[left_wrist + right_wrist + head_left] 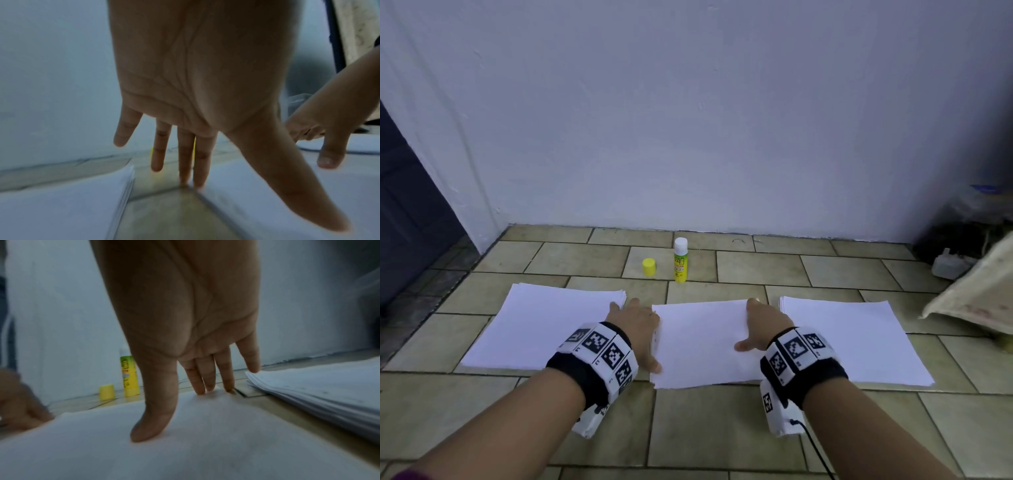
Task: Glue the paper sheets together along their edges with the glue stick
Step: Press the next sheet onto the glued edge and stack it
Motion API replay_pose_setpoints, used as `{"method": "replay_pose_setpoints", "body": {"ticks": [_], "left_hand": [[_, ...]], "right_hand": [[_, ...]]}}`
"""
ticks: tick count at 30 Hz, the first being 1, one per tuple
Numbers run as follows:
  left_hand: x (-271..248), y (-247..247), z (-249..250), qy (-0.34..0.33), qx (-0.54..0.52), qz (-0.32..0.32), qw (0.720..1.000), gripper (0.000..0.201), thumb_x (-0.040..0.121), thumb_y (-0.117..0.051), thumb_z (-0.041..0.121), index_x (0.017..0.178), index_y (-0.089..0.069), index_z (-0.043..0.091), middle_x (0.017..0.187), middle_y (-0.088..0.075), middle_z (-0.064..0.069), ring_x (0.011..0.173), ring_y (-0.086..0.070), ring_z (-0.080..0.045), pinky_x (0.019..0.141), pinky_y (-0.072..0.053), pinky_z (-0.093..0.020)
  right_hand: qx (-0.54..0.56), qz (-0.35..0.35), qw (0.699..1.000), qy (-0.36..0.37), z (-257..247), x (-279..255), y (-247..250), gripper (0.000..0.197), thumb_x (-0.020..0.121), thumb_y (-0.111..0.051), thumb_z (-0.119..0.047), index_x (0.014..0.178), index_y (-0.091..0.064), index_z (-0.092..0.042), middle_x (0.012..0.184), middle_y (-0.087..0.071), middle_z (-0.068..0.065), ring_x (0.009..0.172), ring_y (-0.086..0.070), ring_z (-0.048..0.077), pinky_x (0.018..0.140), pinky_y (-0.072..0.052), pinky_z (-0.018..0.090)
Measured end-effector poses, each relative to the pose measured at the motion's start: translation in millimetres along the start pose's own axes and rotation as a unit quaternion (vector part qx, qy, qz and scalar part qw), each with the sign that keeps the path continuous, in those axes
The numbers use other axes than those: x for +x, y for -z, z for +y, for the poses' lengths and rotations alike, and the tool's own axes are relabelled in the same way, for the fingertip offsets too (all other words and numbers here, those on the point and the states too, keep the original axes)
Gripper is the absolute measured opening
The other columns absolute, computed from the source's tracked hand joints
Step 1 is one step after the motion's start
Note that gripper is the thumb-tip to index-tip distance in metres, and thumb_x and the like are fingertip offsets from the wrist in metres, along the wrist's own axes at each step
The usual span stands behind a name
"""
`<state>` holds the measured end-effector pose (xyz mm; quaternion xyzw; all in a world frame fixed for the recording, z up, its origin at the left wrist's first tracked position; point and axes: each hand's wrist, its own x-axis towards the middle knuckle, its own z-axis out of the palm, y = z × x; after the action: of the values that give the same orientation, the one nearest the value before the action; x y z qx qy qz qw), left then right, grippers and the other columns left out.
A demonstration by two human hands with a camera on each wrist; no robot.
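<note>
My left hand [637, 323] lies flat with straight, spread fingers at the left edge of the middle paper [702, 342]. From the left wrist view my fingertips [199, 181] come down at that sheet's far left corner, and my thumb reaches out over the sheet. It grips nothing.

My right hand [763, 325] is flat too, resting on the right part of the same paper. My thumb [153, 423] presses on the sheet and my fingers [198, 386] reach its far edge, all straight and holding nothing.

The middle paper sits on the tiled floor [705, 425] between two stacks. The left stack of paper [534, 329] lies just beside my left hand, with a strip of bare tile between it and the middle sheet. The right stack of paper [859, 342] lies just past my right hand; from the right wrist view its many loose edges are fanned a little.

The glue stick [680, 261] stands upright on the floor beyond the middle paper, near the wall [688, 120], with its white tip uncovered. Its yellow cap [649, 267] stands apart, just to the left of it. I touch neither.

At the far right edge are a crumpled cloth [976, 294] and some dark clutter I cannot make out
</note>
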<state>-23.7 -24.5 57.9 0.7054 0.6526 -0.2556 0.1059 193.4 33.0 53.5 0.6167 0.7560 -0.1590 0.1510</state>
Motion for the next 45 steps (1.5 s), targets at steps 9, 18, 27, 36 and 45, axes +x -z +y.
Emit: {"method": "replay_pose_setpoints", "body": {"ticks": [9, 18, 27, 36, 45], "left_hand": [[-9.0, 4.2, 41.8, -0.146, -0.058, 0.072, 0.985, 0.06, 0.091, -0.06, 0.037, 0.141, -0.038, 0.012, 0.144, -0.04, -0.005, 0.128, -0.041, -0.024, 0.107, -0.033, -0.039], [-9.9, -11.0, 27.1, -0.064, -0.099, 0.094, 0.989, 0.062, 0.086, -0.067, 0.04, 0.133, -0.04, 0.009, 0.135, -0.042, -0.007, 0.125, -0.042, -0.023, 0.101, -0.041, -0.035], [1.5, -28.1, 16.6, -0.03, -0.123, 0.045, 0.991, 0.099, 0.086, -0.059, 0.054, 0.153, -0.003, 0.008, 0.161, -0.006, -0.005, 0.148, -0.009, -0.019, 0.117, -0.018, -0.046], [-3.4, -25.2, 17.1, -0.02, -0.103, 0.006, 0.994, 0.097, 0.092, -0.05, 0.055, 0.152, 0.006, 0.004, 0.161, 0.008, -0.006, 0.149, 0.002, -0.017, 0.119, -0.015, -0.047], [-11.5, -15.6, 8.7, -0.005, -0.087, 0.069, 0.994, 0.067, 0.09, -0.046, 0.061, 0.135, -0.037, 0.012, 0.136, -0.039, -0.005, 0.127, -0.038, -0.022, 0.096, -0.036, -0.038]], "right_hand": [[-0.064, 0.019, 0.995, 0.074, -41.7, -16.4, -14.3, 0.052, 0.092, -0.05, -0.01, 0.141, -0.032, -0.014, 0.137, -0.034, 0.017, 0.128, -0.033, 0.031, 0.098, -0.041, 0.038], [-0.025, 0.019, 0.984, 0.173, -79.2, -19.4, -29.5, 0.052, 0.09, -0.062, -0.018, 0.134, -0.037, -0.005, 0.136, -0.036, 0.012, 0.128, -0.037, 0.029, 0.1, -0.041, 0.041], [-0.023, -0.081, 0.97, 0.228, -90.7, -12.4, -15.5, 0.085, 0.091, -0.056, -0.013, 0.153, 0.002, -0.012, 0.161, 0.004, 0.002, 0.147, -0.012, 0.02, 0.118, -0.007, 0.044], [0.033, -0.062, 0.99, 0.119, -30.1, 7.9, -1.2, 0.07, 0.097, -0.04, -0.05, 0.153, -0.01, -0.021, 0.161, -0.009, -0.006, 0.142, -0.028, 0.024, 0.115, -0.023, 0.035], [-0.113, 0.068, 0.989, 0.062, -52.9, -4.3, -5.0, 0.054, 0.086, -0.067, -0.034, 0.127, -0.044, -0.008, 0.129, -0.042, 0.008, 0.124, -0.036, 0.026, 0.097, -0.037, 0.037]]}}
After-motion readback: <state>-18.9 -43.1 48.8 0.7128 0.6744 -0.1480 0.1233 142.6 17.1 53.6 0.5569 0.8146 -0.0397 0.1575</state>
